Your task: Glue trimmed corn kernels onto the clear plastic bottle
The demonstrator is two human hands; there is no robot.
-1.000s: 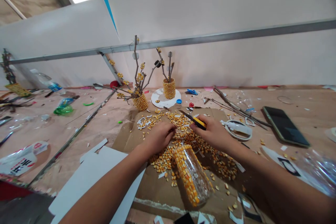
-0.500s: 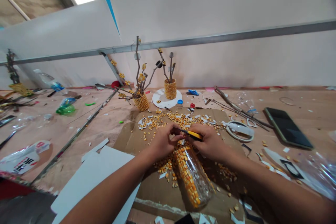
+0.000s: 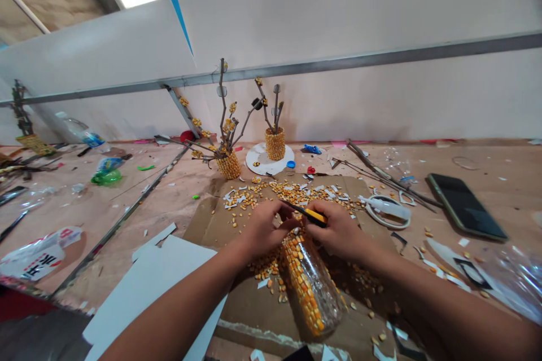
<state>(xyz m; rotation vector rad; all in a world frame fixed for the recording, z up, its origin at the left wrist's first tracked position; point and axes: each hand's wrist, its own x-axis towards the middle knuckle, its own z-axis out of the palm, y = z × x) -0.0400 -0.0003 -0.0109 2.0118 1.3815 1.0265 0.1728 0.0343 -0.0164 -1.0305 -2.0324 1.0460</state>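
My right hand (image 3: 334, 224) grips a yellow-and-black utility knife (image 3: 315, 216), its dark narrow end pointing left toward my other hand. Curled with thumb and fingers close together, my left hand (image 3: 269, 228) is beside the knife's tip; what it pinches is too small to make out. Just below both hands, a clear plastic bottle (image 3: 324, 287) lies tilted on a cardboard sheet (image 3: 249, 316). Rows of yellow corn kernels (image 3: 305, 287) cover its left side, while its right side is bare plastic. The bottle's far end is partly hidden by my hands.
Loose kernels (image 3: 292, 192) and white scraps lie beyond my hands. Two kernel-covered pots (image 3: 229, 164) with twigs stand at the back, one on a white disc (image 3: 254, 164). A phone (image 3: 466, 206), a glue bottle (image 3: 387, 206) and sticks (image 3: 376, 172) lie right, white board (image 3: 165, 282) left.
The knife has tilted, its dark end now higher and reaching further over my left hand's fingers. Both hands stay almost in place above the bottle.
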